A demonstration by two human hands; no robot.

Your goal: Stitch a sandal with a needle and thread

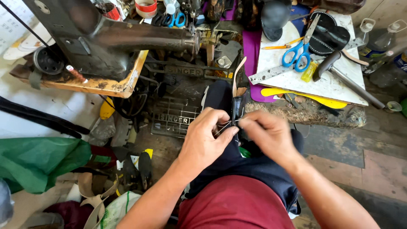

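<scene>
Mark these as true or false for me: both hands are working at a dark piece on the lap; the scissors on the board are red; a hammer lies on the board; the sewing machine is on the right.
1. Both the left hand and right hand pinch at the dark piece over the lap: true.
2. The scissors are red: false, their handles are blue.
3. A hammer lies on the white board: true.
4. The sewing machine is on the right: false, it stands at upper left.
</scene>
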